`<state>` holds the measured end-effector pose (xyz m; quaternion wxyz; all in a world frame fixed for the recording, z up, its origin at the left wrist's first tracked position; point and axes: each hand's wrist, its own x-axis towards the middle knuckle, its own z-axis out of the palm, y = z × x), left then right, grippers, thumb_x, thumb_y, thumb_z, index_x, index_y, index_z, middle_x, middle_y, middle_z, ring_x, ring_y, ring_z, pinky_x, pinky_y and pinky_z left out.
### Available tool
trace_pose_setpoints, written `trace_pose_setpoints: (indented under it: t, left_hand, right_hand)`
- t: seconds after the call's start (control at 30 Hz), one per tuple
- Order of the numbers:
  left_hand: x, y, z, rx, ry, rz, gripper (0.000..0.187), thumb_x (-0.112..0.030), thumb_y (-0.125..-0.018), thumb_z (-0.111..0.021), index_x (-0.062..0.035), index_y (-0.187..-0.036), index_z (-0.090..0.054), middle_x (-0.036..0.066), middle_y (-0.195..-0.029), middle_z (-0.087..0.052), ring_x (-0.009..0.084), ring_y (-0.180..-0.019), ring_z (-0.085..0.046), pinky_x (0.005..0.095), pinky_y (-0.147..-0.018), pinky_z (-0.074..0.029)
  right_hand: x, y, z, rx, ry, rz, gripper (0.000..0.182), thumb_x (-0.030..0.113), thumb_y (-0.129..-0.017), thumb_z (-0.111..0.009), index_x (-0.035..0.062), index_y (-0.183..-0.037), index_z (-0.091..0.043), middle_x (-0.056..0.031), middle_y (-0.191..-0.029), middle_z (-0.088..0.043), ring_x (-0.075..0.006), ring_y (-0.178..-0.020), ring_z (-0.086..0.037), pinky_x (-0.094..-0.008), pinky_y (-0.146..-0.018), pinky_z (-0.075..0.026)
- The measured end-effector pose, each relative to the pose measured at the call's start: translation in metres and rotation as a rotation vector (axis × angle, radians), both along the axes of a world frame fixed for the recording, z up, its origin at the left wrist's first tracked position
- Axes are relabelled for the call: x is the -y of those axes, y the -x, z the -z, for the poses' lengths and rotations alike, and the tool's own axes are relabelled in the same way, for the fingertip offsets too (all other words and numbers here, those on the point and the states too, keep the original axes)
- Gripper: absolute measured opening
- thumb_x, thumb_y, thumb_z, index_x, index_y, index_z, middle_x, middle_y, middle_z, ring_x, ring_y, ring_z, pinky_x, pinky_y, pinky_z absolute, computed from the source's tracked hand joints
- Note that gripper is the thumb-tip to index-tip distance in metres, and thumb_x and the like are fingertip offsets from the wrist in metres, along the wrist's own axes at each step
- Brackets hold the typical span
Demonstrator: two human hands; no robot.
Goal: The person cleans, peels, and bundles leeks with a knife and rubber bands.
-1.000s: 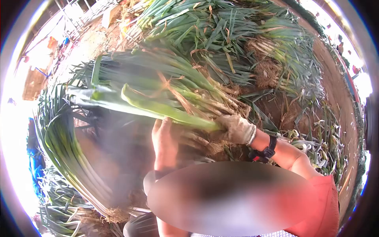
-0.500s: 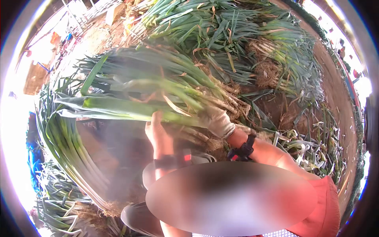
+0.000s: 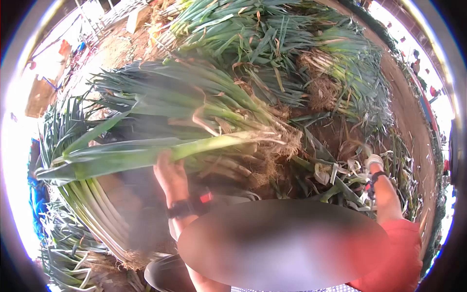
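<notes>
My left hand (image 3: 171,176) is closed around a leek (image 3: 214,144), which lies nearly level, its green leaves reaching left and its pale, rooted end to the right. Directly behind it spreads a heap of leeks (image 3: 228,104) with brown roots at their right ends. Far over to the right, my right hand (image 3: 373,161) wears a pale glove and hangs above stripped leaves. A blurred brownish strip (image 3: 359,144) shows beside its fingers, which are too smeared to read.
More leeks (image 3: 272,34) are piled at the back, with a rooted bundle (image 3: 323,90) at right. Another bunch (image 3: 99,216) slants down on the left. Torn leaves (image 3: 352,187) litter the ground under my right hand. A blurred oval hides the lower middle.
My right hand has left the leek and swung far right over the torn leaves. My left hand has shifted left and slightly down with the leek, whose rooted end now shows.
</notes>
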<state>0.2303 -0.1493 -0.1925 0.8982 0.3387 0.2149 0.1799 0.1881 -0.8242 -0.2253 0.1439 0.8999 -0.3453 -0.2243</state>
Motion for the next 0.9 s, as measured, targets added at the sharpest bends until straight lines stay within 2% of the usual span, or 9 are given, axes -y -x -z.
trace_pose_setpoints:
  t: [0.17,0.23,0.27,0.3,0.43,0.53,0.6,0.67,0.9]
  left_hand:
    - [0.025,-0.005,-0.003,0.128,-0.03,0.164,0.023,-0.001,-0.067,-0.062,-0.005,-0.089,-0.056,0.007,-0.092,-0.058,0.0226,-0.089,-0.058,0.0389,-0.082,-0.048]
    - [0.028,-0.002,-0.011,0.11,-0.022,0.247,0.028,0.0,-0.066,-0.061,-0.0046,-0.093,-0.056,0.008,-0.093,-0.058,0.0235,-0.089,-0.058,0.0395,-0.082,-0.048]
    - [0.03,0.002,-0.017,0.03,-0.033,0.261,0.031,0.0,-0.064,-0.06,-0.0036,-0.095,-0.056,0.009,-0.093,-0.058,0.0249,-0.089,-0.057,0.0396,-0.082,-0.047]
    - [0.032,0.006,-0.022,0.028,-0.038,0.254,0.031,0.0,-0.064,-0.06,-0.0036,-0.095,-0.056,0.009,-0.093,-0.058,0.0249,-0.089,-0.057,0.0396,-0.082,-0.047]
    - [0.033,0.018,-0.026,-0.037,0.015,0.384,0.037,-0.007,-0.062,-0.059,-0.0017,-0.099,-0.056,0.009,-0.094,-0.059,0.0266,-0.092,-0.057,0.0411,-0.084,-0.045]
    - [0.037,0.022,-0.037,0.071,0.096,0.424,0.038,-0.008,-0.065,-0.059,-0.0047,-0.103,-0.055,0.007,-0.099,-0.058,0.0257,-0.092,-0.057,0.0422,-0.083,-0.046]
    - [0.042,0.021,-0.046,-0.002,0.086,0.355,0.037,-0.009,-0.067,-0.06,-0.0055,-0.103,-0.055,0.007,-0.098,-0.058,0.025,-0.091,-0.057,0.042,-0.083,-0.046]
    - [0.047,0.018,-0.046,-0.09,0.084,0.26,0.033,-0.011,-0.069,-0.061,-0.0067,-0.101,-0.055,0.006,-0.095,-0.057,0.0232,-0.089,-0.057,0.0404,-0.08,-0.047]
    - [0.044,0.011,-0.04,-0.09,0.164,0.261,0.033,-0.009,-0.068,-0.06,-0.0041,-0.101,-0.053,0.007,-0.091,-0.056,0.0229,-0.087,-0.057,0.0394,-0.077,-0.05]
  right_hand:
    - [-0.154,-0.073,-0.038,0.275,-0.306,-0.378,0.054,0.047,-0.079,-0.05,0.0086,-0.116,-0.055,-0.0178,-0.111,-0.058,-0.0335,-0.104,-0.054,-0.0385,-0.088,-0.043]
    - [-0.255,-0.099,-0.062,0.178,-0.712,-0.525,0.057,0.052,-0.082,-0.044,0.0097,-0.119,-0.053,-0.0122,-0.122,-0.053,-0.0277,-0.112,-0.051,-0.0333,-0.095,-0.038]
    - [-0.292,-0.107,-0.054,0.243,-0.754,-0.981,0.03,0.022,-0.088,-0.045,0.0115,-0.113,-0.058,-0.0076,-0.117,-0.056,-0.0235,-0.108,-0.053,-0.03,-0.088,-0.045]
    - [-0.323,-0.116,-0.056,0.081,-0.821,-1.33,0.036,0.029,-0.091,-0.037,0.0069,-0.113,-0.056,-0.0111,-0.111,-0.058,-0.0242,-0.104,-0.055,-0.0288,-0.088,-0.044]
    - [-0.418,-0.114,-0.051,0.069,-1.758,-1.26,0.031,0.027,-0.087,-0.05,0.0052,-0.107,-0.06,-0.0124,-0.089,-0.063,-0.0232,-0.078,-0.059,-0.0295,-0.071,-0.046]
    - [-0.457,-0.095,-0.084,-0.198,-1.433,-0.94,0.038,0.038,-0.078,-0.063,0.0039,-0.094,-0.066,-0.0094,-0.078,-0.064,-0.0193,-0.071,-0.058,-0.0288,-0.068,-0.044]
    - [-0.466,-0.076,-0.11,-0.171,-1.64,-0.594,0.043,0.042,-0.067,-0.071,0.0036,-0.085,-0.068,-0.0067,-0.074,-0.063,-0.0146,-0.073,-0.058,-0.0277,-0.069,-0.044]
    - [-0.474,-0.077,-0.058,-0.162,-1.816,-0.512,0.04,0.04,-0.069,-0.07,0.0035,-0.086,-0.068,-0.0058,-0.074,-0.063,-0.0132,-0.073,-0.057,-0.027,-0.068,-0.044]
    - [-0.479,-0.074,-0.051,-0.175,-2.081,-0.243,0.03,0.026,-0.07,-0.07,0.002,-0.088,-0.068,-0.006,-0.081,-0.065,-0.0115,-0.076,-0.057,-0.0255,-0.069,-0.044]
